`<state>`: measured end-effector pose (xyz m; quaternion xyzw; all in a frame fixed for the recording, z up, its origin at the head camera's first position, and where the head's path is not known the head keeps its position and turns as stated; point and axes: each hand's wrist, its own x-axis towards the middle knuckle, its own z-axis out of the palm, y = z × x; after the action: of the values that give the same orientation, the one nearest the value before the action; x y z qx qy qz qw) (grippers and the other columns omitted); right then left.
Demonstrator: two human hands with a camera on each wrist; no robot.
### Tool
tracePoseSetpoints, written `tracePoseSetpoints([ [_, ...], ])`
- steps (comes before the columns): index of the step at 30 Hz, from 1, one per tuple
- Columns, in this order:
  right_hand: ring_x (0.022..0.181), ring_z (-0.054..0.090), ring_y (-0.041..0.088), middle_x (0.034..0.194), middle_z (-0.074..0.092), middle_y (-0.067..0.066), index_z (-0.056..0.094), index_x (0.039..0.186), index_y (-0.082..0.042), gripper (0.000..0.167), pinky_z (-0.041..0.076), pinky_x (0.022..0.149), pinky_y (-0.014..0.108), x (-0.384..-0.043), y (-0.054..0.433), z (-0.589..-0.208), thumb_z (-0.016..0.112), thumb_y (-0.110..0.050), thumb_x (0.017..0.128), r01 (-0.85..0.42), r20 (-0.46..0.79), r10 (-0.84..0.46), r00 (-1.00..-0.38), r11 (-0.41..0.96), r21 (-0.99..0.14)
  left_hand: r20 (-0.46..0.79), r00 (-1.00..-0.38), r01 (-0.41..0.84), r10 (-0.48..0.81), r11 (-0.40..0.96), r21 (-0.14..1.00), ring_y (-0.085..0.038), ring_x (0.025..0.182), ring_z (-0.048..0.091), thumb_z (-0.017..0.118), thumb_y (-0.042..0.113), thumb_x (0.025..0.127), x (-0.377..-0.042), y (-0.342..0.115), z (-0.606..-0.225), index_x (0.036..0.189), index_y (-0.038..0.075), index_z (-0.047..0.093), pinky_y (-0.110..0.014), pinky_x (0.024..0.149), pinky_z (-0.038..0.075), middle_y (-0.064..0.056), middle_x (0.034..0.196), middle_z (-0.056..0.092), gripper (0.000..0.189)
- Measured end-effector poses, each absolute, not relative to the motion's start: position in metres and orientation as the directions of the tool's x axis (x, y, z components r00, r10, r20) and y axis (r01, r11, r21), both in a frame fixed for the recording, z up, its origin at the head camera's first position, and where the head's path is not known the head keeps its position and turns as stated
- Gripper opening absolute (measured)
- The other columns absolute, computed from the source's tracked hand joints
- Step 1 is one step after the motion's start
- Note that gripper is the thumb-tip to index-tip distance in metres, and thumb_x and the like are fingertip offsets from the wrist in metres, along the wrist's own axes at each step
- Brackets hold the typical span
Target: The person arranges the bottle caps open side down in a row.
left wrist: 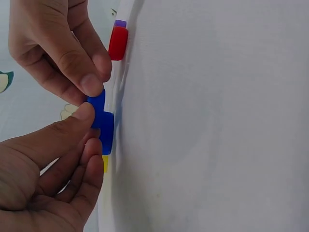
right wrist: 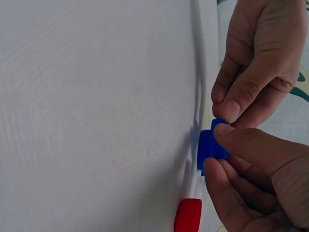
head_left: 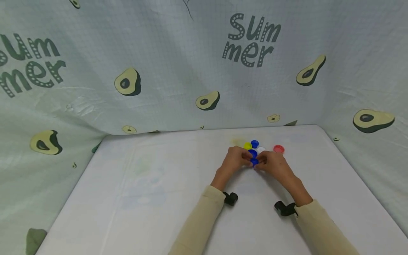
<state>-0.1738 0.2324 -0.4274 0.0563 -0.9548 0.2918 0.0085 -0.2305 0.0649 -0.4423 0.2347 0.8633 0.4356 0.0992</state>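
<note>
Between my two hands a small blue bottle cap (head_left: 254,162) is held above the white table, pinched by thumb and fingers from both sides. My left hand (head_left: 236,158) grips it from the left, my right hand (head_left: 273,163) from the right. Just beyond it is another blue cap (head_left: 253,153), which overlaps the held one in the left wrist view (left wrist: 107,135); whether they touch I cannot tell. Fingertips partly cover the held cap in the right wrist view (right wrist: 220,124).
Close behind the hands lie a yellow cap (head_left: 247,146), a further blue cap (head_left: 254,143) and a white cap (head_left: 261,149). A red cap (head_left: 278,149) lies to their right. A printed cloth (head_left: 172,71) hangs behind the white table (head_left: 153,198).
</note>
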Motion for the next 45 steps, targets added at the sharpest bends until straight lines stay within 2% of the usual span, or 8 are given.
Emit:
tracePoseSetpoints([
  [7,0.08,0.069,0.022,0.087,0.073,0.01,0.071,0.104,0.005,0.024,0.061,0.071,0.035,-0.172,0.238,-0.425,0.081,-0.006,0.084,-0.151,0.143,-0.081,-0.986,0.794,-0.589,0.122,-0.864,0.348,0.489,0.404,0.846,-0.007,0.088,0.071,0.081,0.01,0.086,-0.226,0.059,-0.44,0.107,0.006,0.08,-0.014,0.076,0.055,-0.004,0.1,0.078,0.021],
  [13,0.084,0.072,0.027,0.091,0.074,0.013,0.071,0.106,0.005,0.027,0.062,0.074,0.042,-0.168,0.236,-0.419,0.081,-0.006,0.084,-0.21,0.261,-0.058,-0.964,0.768,-0.606,0.203,-0.843,0.376,0.498,0.275,0.885,-0.009,0.097,0.073,0.079,0.008,0.087,-0.224,0.051,-0.433,0.115,0.005,0.077,-0.016,0.08,0.056,-0.007,0.109,0.077,0.028],
  [22,0.087,0.074,0.028,0.101,0.073,0.017,0.069,0.112,0.005,0.029,0.062,0.079,0.042,-0.165,0.231,-0.41,0.08,-0.005,0.087,-0.285,0.33,-0.083,-0.94,0.721,-0.632,0.338,-0.822,0.461,0.459,0.187,0.868,-0.011,0.099,0.073,0.078,0.007,0.088,-0.22,0.042,-0.428,0.116,0.002,0.076,-0.017,0.082,0.057,-0.007,0.111,0.076,0.028],
  [28,0.085,0.075,0.028,0.102,0.074,0.018,0.071,0.114,0.004,0.034,0.062,0.077,0.042,-0.163,0.231,-0.41,0.082,0.0,0.083,-0.402,0.44,-0.144,-0.887,0.71,-0.578,0.371,-0.818,0.483,0.44,0.174,0.858,-0.011,0.1,0.073,0.076,0.012,0.09,-0.219,0.036,-0.427,0.115,0.003,0.076,-0.017,0.085,0.056,-0.007,0.11,0.077,0.027],
  [34,0.08,0.076,0.026,0.097,0.076,0.014,0.075,0.109,0.001,0.032,0.062,0.07,0.042,-0.163,0.234,-0.412,0.085,0.0,0.078,-0.474,0.535,-0.178,-0.826,0.733,-0.488,0.367,-0.818,0.485,0.443,0.189,0.854,-0.011,0.102,0.073,0.076,0.017,0.091,-0.216,0.033,-0.424,0.115,0.004,0.076,-0.018,0.086,0.056,-0.006,0.11,0.076,0.028],
  [39,0.08,0.076,0.024,0.097,0.077,0.011,0.076,0.108,-0.001,0.03,0.061,0.07,0.033,-0.162,0.236,-0.412,0.085,-0.002,0.079,-0.527,0.599,-0.212,-0.773,0.739,-0.419,0.405,-0.804,0.514,0.435,0.168,0.841,-0.01,0.104,0.071,0.075,0.019,0.092,-0.214,0.032,-0.423,0.114,0.004,0.077,-0.018,0.089,0.055,-0.006,0.112,0.076,0.027],
  [45,0.081,0.076,0.025,0.097,0.077,0.011,0.076,0.106,0.0,0.027,0.052,0.077,0.007,-0.162,0.235,-0.41,0.083,0.002,0.079,-0.575,0.658,-0.215,-0.722,0.715,-0.397,0.48,-0.773,0.564,0.415,0.104,0.819,-0.013,0.105,0.071,0.074,0.015,0.093,-0.213,0.032,-0.422,0.114,0.003,0.077,-0.02,0.091,0.055,-0.007,0.112,0.076,0.024],
])
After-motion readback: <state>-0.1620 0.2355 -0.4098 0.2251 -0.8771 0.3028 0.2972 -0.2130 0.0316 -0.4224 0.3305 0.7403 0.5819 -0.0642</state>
